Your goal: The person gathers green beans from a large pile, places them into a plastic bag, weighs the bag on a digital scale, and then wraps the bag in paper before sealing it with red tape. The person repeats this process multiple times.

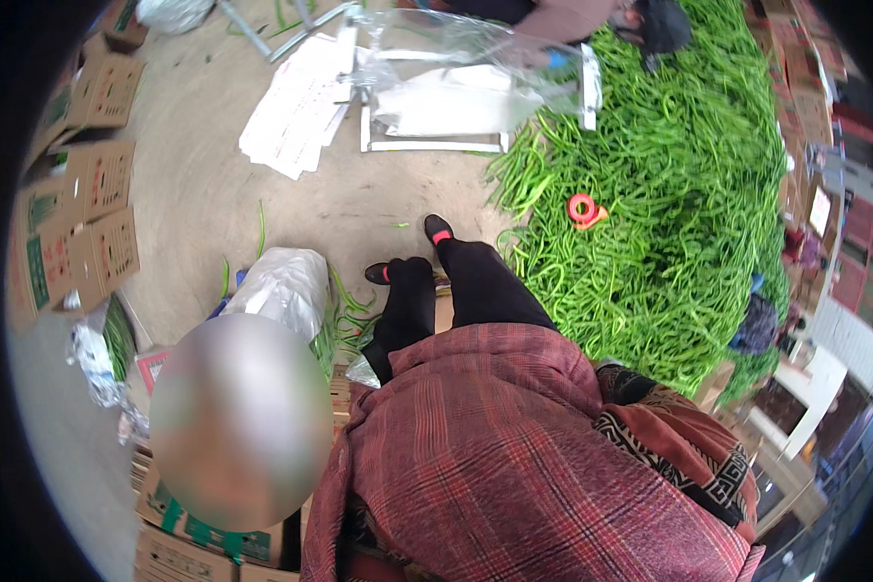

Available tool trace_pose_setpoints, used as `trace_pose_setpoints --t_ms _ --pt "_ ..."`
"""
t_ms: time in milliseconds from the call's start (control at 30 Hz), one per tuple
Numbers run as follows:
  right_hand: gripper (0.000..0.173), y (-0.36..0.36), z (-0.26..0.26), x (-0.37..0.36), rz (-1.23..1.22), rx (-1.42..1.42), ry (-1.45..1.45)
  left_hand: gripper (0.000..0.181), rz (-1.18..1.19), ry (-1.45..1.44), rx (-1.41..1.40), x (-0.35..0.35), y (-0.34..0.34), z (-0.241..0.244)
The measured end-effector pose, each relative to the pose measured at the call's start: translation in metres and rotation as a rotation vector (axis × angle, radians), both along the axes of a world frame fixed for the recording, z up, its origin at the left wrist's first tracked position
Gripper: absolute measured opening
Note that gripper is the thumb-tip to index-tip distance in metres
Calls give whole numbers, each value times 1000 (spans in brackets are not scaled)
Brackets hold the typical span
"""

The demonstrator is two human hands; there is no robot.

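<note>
Both my hands are out of view. Before me are my legs in black trousers (491, 287) and my dark shoes (434, 226) on the concrete floor. A large heap of long green chili peppers (647, 276) spreads along my right side. On the heap rests a roll of red tape (583, 209), with an orange piece beside it. Near my legs on the left stands a filled bag of whitish plastic (280, 287), with green peppers at its side. Farther ahead, a clear plastic bag (436, 44) lies across a white metal frame (436, 146).
A co-worker (567, 25) leans over the frame's far side. Printed sheets (298, 109) lie on the floor by it. Cardboard boxes (105, 178) line the left; more boxes (189, 556) sit at lower left near a blurred oval. Another person (756, 324) is beyond the heap.
</note>
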State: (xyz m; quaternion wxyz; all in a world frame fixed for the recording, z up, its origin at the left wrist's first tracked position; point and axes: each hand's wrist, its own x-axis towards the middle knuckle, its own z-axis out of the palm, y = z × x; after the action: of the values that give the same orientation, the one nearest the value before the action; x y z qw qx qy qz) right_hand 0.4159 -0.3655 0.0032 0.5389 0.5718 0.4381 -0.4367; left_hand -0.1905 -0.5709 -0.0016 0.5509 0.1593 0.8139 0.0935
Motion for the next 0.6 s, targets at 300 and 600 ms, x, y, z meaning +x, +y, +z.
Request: trace_pose_setpoints --t_ms 300,600 --pt "26 -4 -51 6 -271 468 454 29 -356 -41 218 17 141 -43" --pt "47 55 -151 85 -376 662 43 58 -838 96 308 154 228 -113"
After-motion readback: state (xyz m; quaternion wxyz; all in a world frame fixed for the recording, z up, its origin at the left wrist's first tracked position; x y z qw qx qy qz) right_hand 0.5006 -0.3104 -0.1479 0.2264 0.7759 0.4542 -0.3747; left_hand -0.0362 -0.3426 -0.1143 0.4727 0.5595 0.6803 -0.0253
